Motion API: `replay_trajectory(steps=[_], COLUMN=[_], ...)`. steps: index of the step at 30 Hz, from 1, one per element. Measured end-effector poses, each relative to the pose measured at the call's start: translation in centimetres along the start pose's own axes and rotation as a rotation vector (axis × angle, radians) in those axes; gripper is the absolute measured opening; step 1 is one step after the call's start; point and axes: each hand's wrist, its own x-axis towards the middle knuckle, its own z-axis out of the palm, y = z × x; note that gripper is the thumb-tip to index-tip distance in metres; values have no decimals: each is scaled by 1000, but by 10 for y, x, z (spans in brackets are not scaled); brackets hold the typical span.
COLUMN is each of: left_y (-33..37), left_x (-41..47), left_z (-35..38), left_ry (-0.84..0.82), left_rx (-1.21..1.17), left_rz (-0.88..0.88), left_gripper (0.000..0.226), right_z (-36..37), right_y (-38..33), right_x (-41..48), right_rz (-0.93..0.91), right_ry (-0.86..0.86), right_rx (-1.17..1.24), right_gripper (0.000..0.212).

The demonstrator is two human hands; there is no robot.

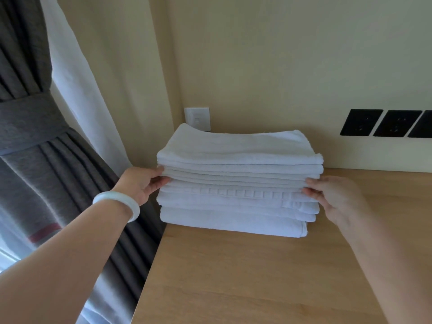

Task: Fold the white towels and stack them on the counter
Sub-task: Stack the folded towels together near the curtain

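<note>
Folding's looking done: left grip (142,183) and right grip (332,197) are pinching the middle layers of the towel stack (238,155) on the desk (233,277), probably squaring it up next.

The towel stack (238,146) hides the lower corner of the white wall socket (197,116); the picture's right edge cuts the rightmost black socket (423,127).

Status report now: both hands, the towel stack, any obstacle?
Left hand pinches towel stack at left edge, mid-height. Right hand at right edge, grip unclear. Stack folded, on counter by wall. No obstacle seen.
</note>
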Motion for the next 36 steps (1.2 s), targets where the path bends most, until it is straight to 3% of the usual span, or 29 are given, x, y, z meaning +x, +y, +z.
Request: replay_trajectory(steps=[4, 8, 10, 13, 15, 18, 21, 24, 26, 28, 31, 32, 34, 36], left_y=[-16, -2, 13, 32, 38, 37, 26, 14, 13, 20, 34, 37, 38, 29], left_x=[10, 3, 2, -5, -9, -7, 4, 9, 8, 0, -14, -18, -21, -12], left_z=[-6, -9, -11, -2, 11, 21, 18, 19, 21, 26, 49, 63, 96, 118], left_ry=[56, 5, 7, -70, -75, -32, 19, 59, 101, 189, 303, 229, 22, -131], left_rx=[9, 59, 102, 171, 293, 448, 449, 323, 378, 678, 1159, 1198, 1305, 1554], left_rz=[-50, -49, 2, -2, 60, 181, 192, 105, 141, 311, 869, 983, 1048, 994], left_gripper=[30, 16, 29, 60, 58, 41, 24, 32, 33, 24, 33, 40, 49, 55], right_z=[-3, -15, -18, -8, 1, 13, 15, 10, 7, 6, 31, 52, 105, 151], right_y=[11, -4, -15, -29, -35, -31, -19, -14, -19, -32, -54, -60, -63, -53], right_x=[5, 5, 3, -5, -6, -1, 5, 5, 7, 8, 1, -3, -5, 1], right_rz=[72, 88, 10, -22, -17, -43, -2, 156, 185, 45, -586, -754, -929, -924], right_ry=[24, 1, 38, 38, 60, 103, 33, 37, 34, 111, 299, 273, 74, -172], right_rx=[19, -134, -150, -156, -258, -355, -238, -15, -66, -361, -858, -945, -1107, -1315], right_gripper=[7, 19, 17, 44, 54, 39, 12, 15, 15, 16, 29, 30, 32, 44])
